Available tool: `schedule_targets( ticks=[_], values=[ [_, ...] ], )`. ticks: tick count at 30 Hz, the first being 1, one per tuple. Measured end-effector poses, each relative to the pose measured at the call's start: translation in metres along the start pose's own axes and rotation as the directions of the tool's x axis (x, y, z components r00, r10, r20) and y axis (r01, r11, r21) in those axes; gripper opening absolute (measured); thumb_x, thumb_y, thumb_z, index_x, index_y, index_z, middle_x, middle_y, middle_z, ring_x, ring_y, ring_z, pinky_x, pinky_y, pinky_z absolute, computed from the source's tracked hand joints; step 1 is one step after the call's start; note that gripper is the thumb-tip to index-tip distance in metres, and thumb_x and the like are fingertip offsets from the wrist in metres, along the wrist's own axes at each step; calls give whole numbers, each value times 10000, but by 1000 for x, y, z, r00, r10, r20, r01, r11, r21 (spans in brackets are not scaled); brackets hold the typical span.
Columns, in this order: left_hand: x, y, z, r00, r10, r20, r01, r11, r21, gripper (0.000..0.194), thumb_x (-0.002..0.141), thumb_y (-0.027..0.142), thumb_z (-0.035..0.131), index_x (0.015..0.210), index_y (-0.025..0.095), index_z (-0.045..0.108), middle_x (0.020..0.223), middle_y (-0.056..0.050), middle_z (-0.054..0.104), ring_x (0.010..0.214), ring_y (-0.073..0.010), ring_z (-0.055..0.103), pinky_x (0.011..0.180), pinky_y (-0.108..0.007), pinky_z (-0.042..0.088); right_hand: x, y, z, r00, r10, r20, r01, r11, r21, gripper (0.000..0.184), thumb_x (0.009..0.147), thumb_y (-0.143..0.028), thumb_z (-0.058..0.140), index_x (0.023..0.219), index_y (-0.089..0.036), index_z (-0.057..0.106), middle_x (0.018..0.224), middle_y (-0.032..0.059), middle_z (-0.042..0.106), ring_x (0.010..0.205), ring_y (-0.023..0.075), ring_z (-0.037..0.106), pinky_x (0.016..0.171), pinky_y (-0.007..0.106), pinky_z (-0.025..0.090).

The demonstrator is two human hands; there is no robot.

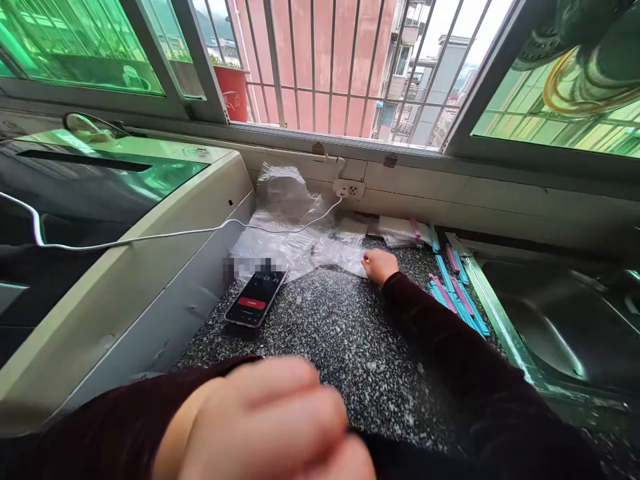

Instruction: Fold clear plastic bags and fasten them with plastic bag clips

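My right hand point(381, 265) reaches out over the speckled counter, its fingers pinched on the near right edge of a clear plastic bag point(270, 233). The bag lies crumpled and spread out against the wall. Close to the camera, my left hand point(275, 427) is blurred, with its fingers curled in; whatever they may hold is hidden. Between the two hands the dark granite counter point(335, 327) shows. A phone point(257, 293) with a running timer lies at the bag's near left edge. Several pink and blue bag clips point(455, 287) lie to the right of my right hand.
A white washing machine point(200, 200) borders the left side, and a steel sink point(565, 313) the right. One white cable point(200, 232) runs from the wall socket point(350, 189) across the bag and machine. Folded clear bags point(400, 230) lie along the wall below the barred window.
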State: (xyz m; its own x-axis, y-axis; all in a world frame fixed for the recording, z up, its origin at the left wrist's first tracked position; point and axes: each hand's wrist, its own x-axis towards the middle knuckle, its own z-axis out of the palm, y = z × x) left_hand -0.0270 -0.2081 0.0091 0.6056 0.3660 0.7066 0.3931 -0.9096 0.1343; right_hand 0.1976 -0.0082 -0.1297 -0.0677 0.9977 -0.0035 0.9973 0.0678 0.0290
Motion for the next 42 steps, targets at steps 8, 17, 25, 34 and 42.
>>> schedule_targets(
  ticks=[8, 17, 25, 34, 42],
  values=[
    [8, -162, 66, 872, -489, -5, 488, 870, 70, 190, 772, 217, 481, 812, 142, 651, 744, -62, 672, 646, -136, 576, 612, -253, 444, 13, 6, 6, 994, 109, 15, -109, 994, -3, 223, 822, -273, 486, 940, -209, 663, 1000, 82, 658, 895, 195, 618, 704, 253, 437],
    [-1, -217, 108, 637, -744, 200, 741, 663, 107, 208, 777, 233, 473, 774, 152, 664, 672, -39, 659, 606, -138, 566, 572, -222, 406, 17, 11, 14, 995, 86, -42, -85, 996, 27, 250, 846, -296, 469, 1005, -173, 619, 1048, 119, 621, 978, 217, 568, 743, 278, 420],
    [20, -200, 154, 690, -666, 284, 640, 744, 190, 212, 769, 184, 510, 897, 181, 679, 888, -72, 647, 836, -194, 598, 724, -261, 440, 7, 8, 12, 992, -73, -106, 75, 997, 19, 252, 873, -227, 413, 986, -131, 616, 1035, 133, 614, 1028, 214, 500, 851, 270, 353],
    [25, -193, 170, 716, -620, 319, 568, 784, 250, 196, 770, 180, 522, 888, 159, 677, 907, -92, 607, 865, -217, 583, 766, -303, 449, 22, 12, 18, 993, 42, -110, -39, 999, 36, 181, 809, -292, 535, 861, -169, 657, 896, 92, 640, 857, 201, 556, 699, 266, 394],
    [21, -194, 156, 889, -405, 216, 370, 911, 185, 377, 735, 278, 618, 1099, 183, 595, 1079, -87, 548, 1028, -230, 479, 927, -353, 391, -24, 17, -8, 938, -182, -296, 194, 981, 12, 303, 904, -290, 373, 873, -170, 649, 924, 92, 628, 900, 193, 493, 837, 286, 336]
  ],
)
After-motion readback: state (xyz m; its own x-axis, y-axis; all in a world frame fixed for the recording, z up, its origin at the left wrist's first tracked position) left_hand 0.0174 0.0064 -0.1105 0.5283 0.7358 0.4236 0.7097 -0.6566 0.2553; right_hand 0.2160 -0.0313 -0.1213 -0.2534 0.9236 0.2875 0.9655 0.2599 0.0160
